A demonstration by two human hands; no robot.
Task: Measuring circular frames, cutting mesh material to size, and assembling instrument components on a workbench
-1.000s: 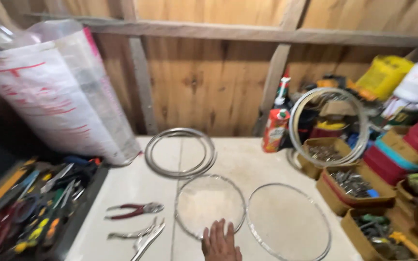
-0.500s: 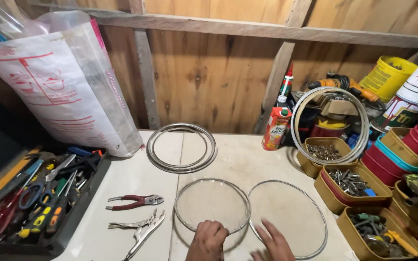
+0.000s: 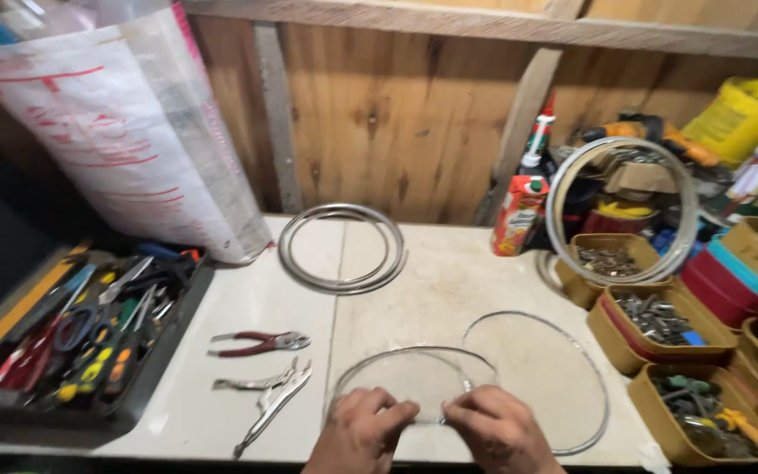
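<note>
Both my hands are at the near edge of a white bench top [image 3: 449, 281]. My left hand [image 3: 363, 433] and my right hand [image 3: 497, 430] pinch the near side of a thin wire ring [image 3: 401, 358], which looks tilted up off the bench. A second wire ring [image 3: 563, 333] lies flat just to the right, its edge close to my right hand. A coil of several metal rings [image 3: 344, 247] rests further back on the bench.
Red-handled pliers [image 3: 261, 342] and locking pliers [image 3: 272, 399] lie left of my hands. A tray of hand tools [image 3: 89, 325] sits at far left under a big plastic bag [image 3: 116, 123]. Boxes of screws [image 3: 660, 320], another ring [image 3: 622, 209] and a sealant tube [image 3: 521, 202] crowd the right.
My right hand has come fully into view. Both hands have closed on the near ring's edge, and its near side has come up off the bench.
</note>
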